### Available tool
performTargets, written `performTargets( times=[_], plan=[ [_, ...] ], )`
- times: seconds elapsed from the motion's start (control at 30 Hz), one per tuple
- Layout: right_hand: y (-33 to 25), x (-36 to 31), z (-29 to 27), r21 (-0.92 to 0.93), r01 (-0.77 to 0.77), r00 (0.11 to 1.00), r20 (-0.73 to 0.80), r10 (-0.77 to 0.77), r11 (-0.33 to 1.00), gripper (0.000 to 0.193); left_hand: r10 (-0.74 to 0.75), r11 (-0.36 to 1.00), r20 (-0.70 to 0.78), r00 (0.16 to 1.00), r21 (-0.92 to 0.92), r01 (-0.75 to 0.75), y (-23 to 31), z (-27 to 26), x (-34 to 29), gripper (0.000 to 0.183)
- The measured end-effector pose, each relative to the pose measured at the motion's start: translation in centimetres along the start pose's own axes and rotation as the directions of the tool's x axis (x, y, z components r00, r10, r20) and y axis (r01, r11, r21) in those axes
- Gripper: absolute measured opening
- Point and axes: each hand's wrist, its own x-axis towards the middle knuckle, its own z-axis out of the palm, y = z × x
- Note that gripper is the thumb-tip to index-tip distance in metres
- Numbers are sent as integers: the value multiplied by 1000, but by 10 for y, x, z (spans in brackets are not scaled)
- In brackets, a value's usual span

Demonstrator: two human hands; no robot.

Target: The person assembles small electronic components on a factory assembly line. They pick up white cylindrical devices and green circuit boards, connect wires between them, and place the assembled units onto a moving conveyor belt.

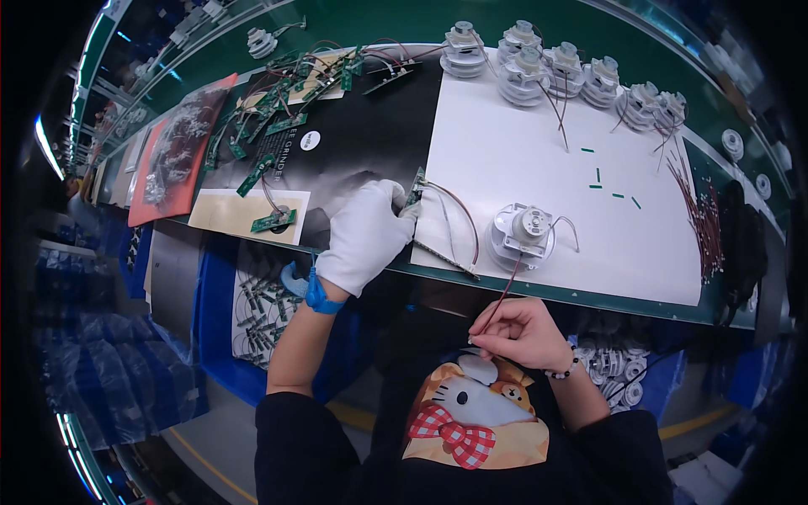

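Observation:
In a white glove, my left hand [364, 238] pinches a small green circuit board [416, 187] at the seam between the black and the white sheets. Brown and white wires [459, 206] curve from that board to a narrow strip board [446, 259] lying along the table's near edge. A white motor unit [520, 237] stands upright on the white sheet, right of the boards. From it a dark red wire [507, 289] runs down over the table edge to my bare right hand [528, 333], whose thumb and forefinger are closed on its end.
White motor units [526, 77] with wires line the far edge. Wired green boards [282, 97] are heaped at the back left, beside a bag [181, 147] on an orange sheet. Red-brown wires [703, 223] lie at the right. Below the table is a blue bin [220, 337].

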Motion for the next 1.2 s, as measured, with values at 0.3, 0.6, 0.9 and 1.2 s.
performTargets(
  times=[0.3,0.6,0.9,1.2],
  plan=[
    [-21,5,12,-70,389,910,-129,-395,919,4,-262,523,303,916,-753,399,4,-32,-49,10],
    [-6,24,26,-410,551,619,-384,-685,727,12,-186,515,287,940,-786,342,37,-18,-84,8],
    [-20,20,29,-516,434,634,-408,-657,738,11,-47,816,-111,993,-577,-26,46,0,-86,9],
    [-10,27,28,-858,399,354,-181,-918,323,15,-94,708,-66,993,-706,20,49,5,-94,10]
  ],
)
